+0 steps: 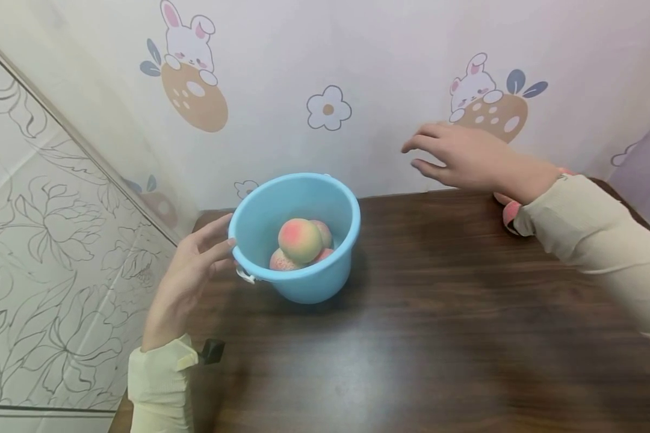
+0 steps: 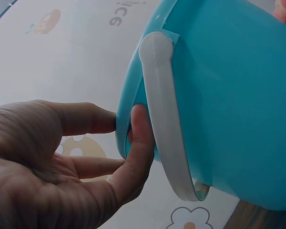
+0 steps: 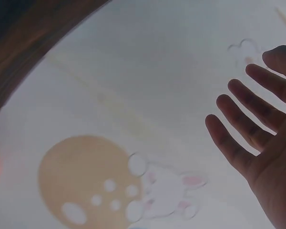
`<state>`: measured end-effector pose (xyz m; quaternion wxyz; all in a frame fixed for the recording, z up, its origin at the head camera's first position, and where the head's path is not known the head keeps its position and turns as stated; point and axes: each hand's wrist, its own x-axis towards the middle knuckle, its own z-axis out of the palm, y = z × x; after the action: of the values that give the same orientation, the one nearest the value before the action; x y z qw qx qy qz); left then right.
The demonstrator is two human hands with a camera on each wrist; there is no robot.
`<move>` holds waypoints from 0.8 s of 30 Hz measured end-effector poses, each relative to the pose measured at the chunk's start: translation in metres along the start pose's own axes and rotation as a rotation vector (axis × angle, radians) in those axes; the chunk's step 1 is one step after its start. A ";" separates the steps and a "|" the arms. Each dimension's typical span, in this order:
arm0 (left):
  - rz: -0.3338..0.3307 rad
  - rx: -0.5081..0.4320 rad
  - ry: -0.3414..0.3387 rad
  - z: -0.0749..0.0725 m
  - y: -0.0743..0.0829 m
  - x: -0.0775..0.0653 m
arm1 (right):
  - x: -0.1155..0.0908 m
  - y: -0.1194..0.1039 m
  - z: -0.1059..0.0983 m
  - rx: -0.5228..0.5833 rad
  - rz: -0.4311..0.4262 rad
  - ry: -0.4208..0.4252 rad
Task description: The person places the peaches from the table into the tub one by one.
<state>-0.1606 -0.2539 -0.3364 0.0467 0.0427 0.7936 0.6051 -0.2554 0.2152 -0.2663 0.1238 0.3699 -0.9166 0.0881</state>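
Observation:
A light blue bucket (image 1: 316,285) stands on the brown table, with several pink-and-yellow peaches (image 1: 300,240) heaped inside it. My left hand (image 1: 186,270) holds the bucket's rim at its left side. In the left wrist view, fingers (image 2: 143,143) lie on both sides of the rim, near the white handle (image 2: 167,114), which hangs down. To the right of the bucket, my right hand (image 1: 460,156) is in the air above the table's back edge, holding nothing. Its fingers are spread and fairly straight in the right wrist view.
Pinkish round things (image 1: 511,211) lie at the back right, partly hidden behind the right sleeve. A wall covering with rabbit pictures (image 1: 329,108) rises behind the table (image 1: 411,337). A panel with flower line drawings (image 1: 49,252) stands on the left.

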 end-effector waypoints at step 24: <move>0.003 -0.027 -0.003 0.000 0.000 0.000 | -0.077 0.078 0.023 -0.039 0.263 -0.080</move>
<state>-0.1608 -0.2542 -0.3365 0.0476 0.0443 0.7854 0.6156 -0.2602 0.3153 -0.3162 0.0819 0.2473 -0.9629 0.0708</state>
